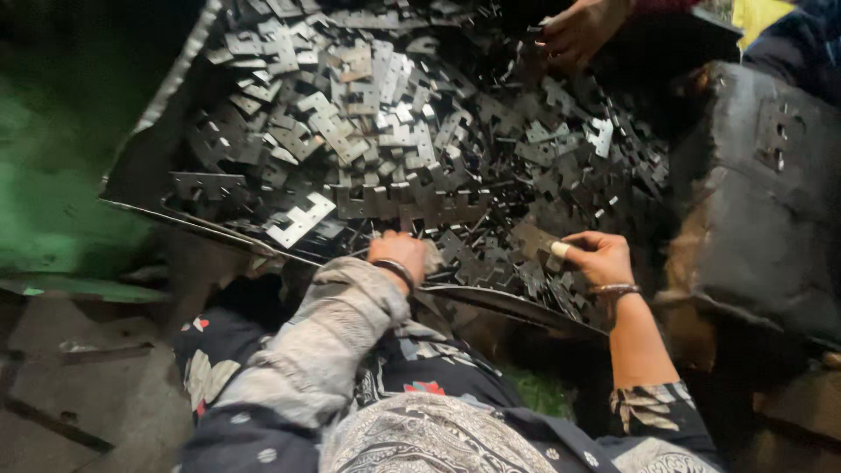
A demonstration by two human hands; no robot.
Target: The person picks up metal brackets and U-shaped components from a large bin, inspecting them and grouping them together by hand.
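Left hand: I am digging my fingers into the near edge of the pile; whether they are clasping anything, I cannot tell.
Right hand: I am curling my fingers narrowly around a flat metal piece, pinching it.
Metal plates: lying heaped at twelve o'clock from my hands, filling the tray.
Another person's hand: reaching in at one o'clock.

One tray holds a heap of stamped metal plates, too many to count. Three hands show: two own, left and right, one co-worker's.
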